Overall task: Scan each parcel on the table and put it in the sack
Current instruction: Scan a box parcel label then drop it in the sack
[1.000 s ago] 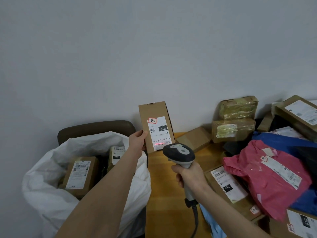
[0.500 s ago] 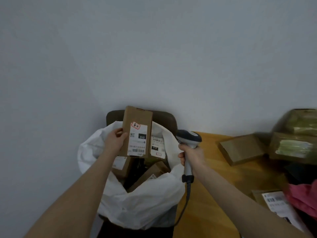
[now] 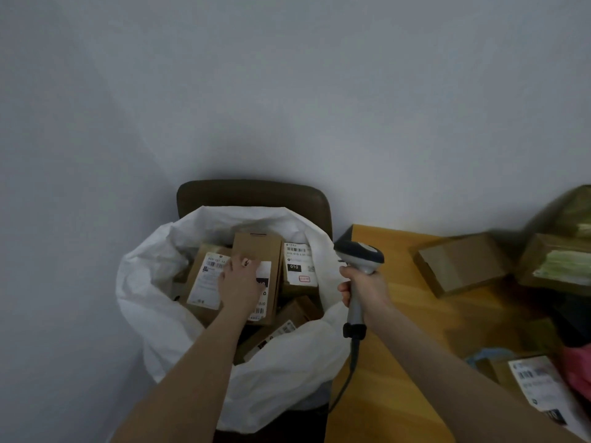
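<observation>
**Listener:** Where is the parcel right now?

**Describer:** A tall brown cardboard parcel point(image 3: 256, 247) lies label-up inside the white sack point(image 3: 150, 282), on top of other boxes. The sack stands open just left of the table point(image 3: 403, 318), in front of a dark chair back point(image 3: 252, 195).

**Listener:** And the hands?

**Describer:** The left hand point(image 3: 238, 282) reaches down into the sack, back of the hand up, with its fingers point(image 3: 246, 262) laid nearly straight across the parcel's white label. It rests on the parcel rather than closing round it. The right hand point(image 3: 367, 290) is wrapped tight round the grip of a grey barcode scanner point(image 3: 359, 255), held upright above the table's left edge. The scanner's cable hangs down from the handle.

**Listener:** What else is in the sack?

**Describer:** Two labelled boxes flank the parcel: one to its left point(image 3: 204, 282) and one to its right point(image 3: 299, 266), marked "010". More cardboard shows underneath.

**Listener:** And on the table?

**Describer:** A plain brown box point(image 3: 460, 263) sits near the wall, with tape-wrapped boxes point(image 3: 556, 260) beside it at the far right. A labelled parcel point(image 3: 537, 385) and something pink point(image 3: 579, 366) lie at the lower right, blurred.
</observation>
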